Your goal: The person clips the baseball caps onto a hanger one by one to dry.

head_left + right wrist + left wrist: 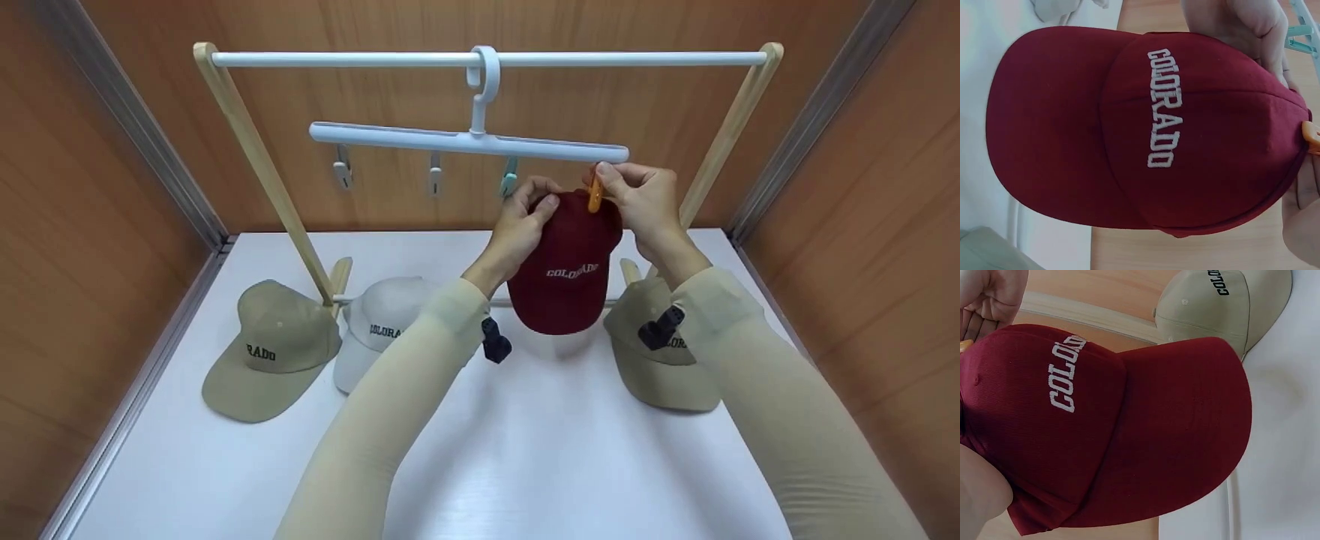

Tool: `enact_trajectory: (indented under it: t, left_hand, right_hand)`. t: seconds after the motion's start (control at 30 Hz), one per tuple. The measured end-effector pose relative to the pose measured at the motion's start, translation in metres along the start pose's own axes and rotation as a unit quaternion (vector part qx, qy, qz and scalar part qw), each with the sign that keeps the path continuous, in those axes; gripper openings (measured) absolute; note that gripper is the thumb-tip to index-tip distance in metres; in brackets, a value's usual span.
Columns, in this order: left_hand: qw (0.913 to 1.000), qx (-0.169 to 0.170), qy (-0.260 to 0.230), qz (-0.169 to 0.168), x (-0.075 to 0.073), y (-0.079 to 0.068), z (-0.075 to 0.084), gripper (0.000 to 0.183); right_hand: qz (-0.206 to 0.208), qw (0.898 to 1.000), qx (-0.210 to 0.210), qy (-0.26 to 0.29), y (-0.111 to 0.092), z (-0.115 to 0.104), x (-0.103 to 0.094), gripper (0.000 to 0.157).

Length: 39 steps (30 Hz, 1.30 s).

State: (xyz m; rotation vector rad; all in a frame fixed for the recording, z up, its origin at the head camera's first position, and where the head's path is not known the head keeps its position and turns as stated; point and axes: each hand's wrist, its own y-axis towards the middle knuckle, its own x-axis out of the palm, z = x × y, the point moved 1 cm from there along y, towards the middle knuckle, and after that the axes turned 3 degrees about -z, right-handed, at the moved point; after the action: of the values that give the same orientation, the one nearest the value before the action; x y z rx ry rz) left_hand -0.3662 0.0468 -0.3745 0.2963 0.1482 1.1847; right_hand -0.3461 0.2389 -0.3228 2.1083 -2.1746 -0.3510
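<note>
White table [465, 465] below it, the left hand [517, 229] grips the red cap [566, 244], which may drop if the clip [595, 196] the right hand [649, 204] pinches bites shallowly.

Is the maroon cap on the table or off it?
Off it: the left hand holds the maroon cap up, brim down, just below the white hanger, above the table.

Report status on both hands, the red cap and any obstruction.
Left hand grips red cap, brim down. Right hand pinches orange clip at cap's top. No obstruction visible there.
</note>
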Motion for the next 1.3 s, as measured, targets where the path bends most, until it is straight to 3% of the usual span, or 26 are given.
enact_trajectory:
  t: [0.4,0.73,0.97,1.3]
  left_hand:
    - [0.9999,-0.004,-0.014,-0.005,0.004,-0.001,0.002,0.014]
    - [0.9999,-0.016,0.0,0.001,-0.001,-0.002,-0.002,0.015]
    - [0.9996,-0.007,0.027,0.001,-0.001,-0.003,-0.003,0.016]
    - [0.9969,-0.024,0.074,0.016,0.0,-0.003,-0.006,0.016]
  right_hand:
    - [0.004,1.0,-0.021,0.004,-0.002,0.002,0.0,0.029]
    - [-0.029,0.998,-0.044,-0.021,-0.006,0.008,0.002,0.035]
    - [-0.037,0.998,-0.045,-0.038,-0.005,0.013,-0.003,0.041]
    - [-0.047,0.995,-0.03,-0.084,-0.008,0.022,-0.009,0.049]
